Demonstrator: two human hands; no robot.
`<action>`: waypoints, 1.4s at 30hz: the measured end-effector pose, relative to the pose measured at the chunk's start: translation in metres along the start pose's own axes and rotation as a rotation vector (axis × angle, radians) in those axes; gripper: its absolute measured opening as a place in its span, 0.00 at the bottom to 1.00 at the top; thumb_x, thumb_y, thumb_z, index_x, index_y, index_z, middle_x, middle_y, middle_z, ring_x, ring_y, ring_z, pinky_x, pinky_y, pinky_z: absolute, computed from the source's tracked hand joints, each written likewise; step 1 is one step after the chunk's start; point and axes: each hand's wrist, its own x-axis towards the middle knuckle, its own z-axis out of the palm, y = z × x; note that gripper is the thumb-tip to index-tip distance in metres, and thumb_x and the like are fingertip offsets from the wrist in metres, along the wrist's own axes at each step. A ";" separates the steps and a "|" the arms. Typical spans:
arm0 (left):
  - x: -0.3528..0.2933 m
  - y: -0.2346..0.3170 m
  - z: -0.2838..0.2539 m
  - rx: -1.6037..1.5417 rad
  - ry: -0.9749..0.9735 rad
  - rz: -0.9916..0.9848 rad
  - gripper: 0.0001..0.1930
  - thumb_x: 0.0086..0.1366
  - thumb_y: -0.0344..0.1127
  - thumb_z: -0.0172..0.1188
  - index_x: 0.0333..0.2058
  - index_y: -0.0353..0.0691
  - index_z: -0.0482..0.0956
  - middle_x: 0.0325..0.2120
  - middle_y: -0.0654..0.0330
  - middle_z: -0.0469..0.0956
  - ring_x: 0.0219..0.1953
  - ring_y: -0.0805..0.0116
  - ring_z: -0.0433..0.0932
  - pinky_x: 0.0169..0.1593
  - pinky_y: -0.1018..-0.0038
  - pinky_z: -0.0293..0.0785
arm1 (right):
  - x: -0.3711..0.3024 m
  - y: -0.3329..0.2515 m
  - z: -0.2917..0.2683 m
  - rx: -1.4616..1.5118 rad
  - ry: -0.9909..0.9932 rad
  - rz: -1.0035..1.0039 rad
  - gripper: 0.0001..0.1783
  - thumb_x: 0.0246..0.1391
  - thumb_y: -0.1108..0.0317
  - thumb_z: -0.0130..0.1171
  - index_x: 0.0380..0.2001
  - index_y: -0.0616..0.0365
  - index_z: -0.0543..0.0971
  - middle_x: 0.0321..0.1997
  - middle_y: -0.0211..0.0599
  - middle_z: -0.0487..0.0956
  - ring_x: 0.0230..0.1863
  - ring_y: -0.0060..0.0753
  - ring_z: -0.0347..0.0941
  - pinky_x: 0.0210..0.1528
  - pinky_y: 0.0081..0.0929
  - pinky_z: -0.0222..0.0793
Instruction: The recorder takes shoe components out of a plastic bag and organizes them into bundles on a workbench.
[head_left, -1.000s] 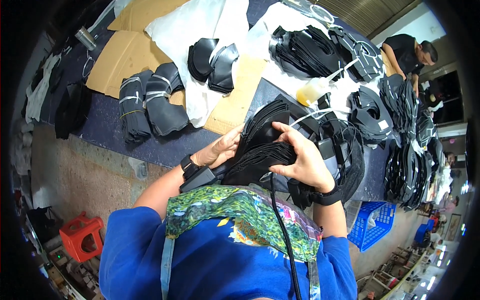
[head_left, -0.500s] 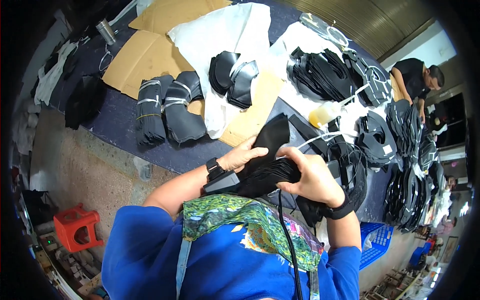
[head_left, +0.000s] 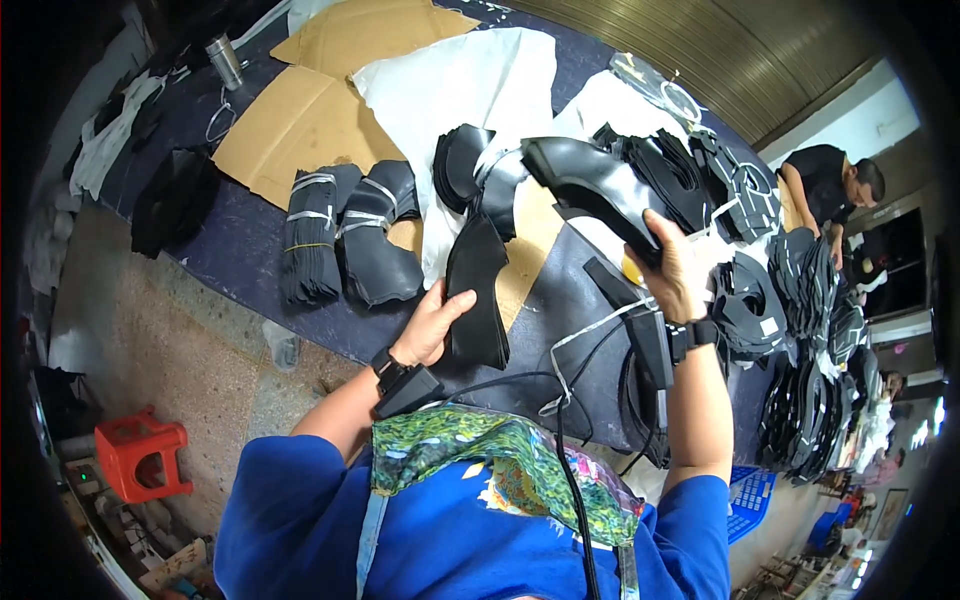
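Red stool (head_left: 143,455): down on the floor, far left, clear of the table (head_left: 235,245).
Steel flask (head_left: 224,62): standing up at the far edge, just beside the cardboard (head_left: 300,130).
Tied bundles (head_left: 348,245): two of them, black, side by side, white ties round both.
Left hand (head_left: 430,330): fingers curled, thumb laid over the front, and it's got the slim black stack (head_left: 478,290) by its left edge!
Curved black stack (head_left: 595,180): out to the right, shining, arching in front of the loose black pile (head_left: 668,175).
Right hand (head_left: 682,285): gripping that curve's lower right end, thumb on top, the other fingers partly hidden.
Blue basket (head_left: 750,505): low down, past the right forearm.
Co-worker (head_left: 822,185): far right, black top, head bent.
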 end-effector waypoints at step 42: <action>-0.005 0.009 -0.019 0.020 -0.074 -0.131 0.25 0.56 0.32 0.55 0.51 0.32 0.58 0.45 0.59 0.65 0.46 0.74 0.65 0.50 0.78 0.61 | 0.021 0.071 0.042 0.570 -0.349 0.404 0.12 0.39 0.79 0.55 0.32 0.61 0.70 0.35 0.37 0.75 0.39 0.32 0.71 0.49 0.32 0.65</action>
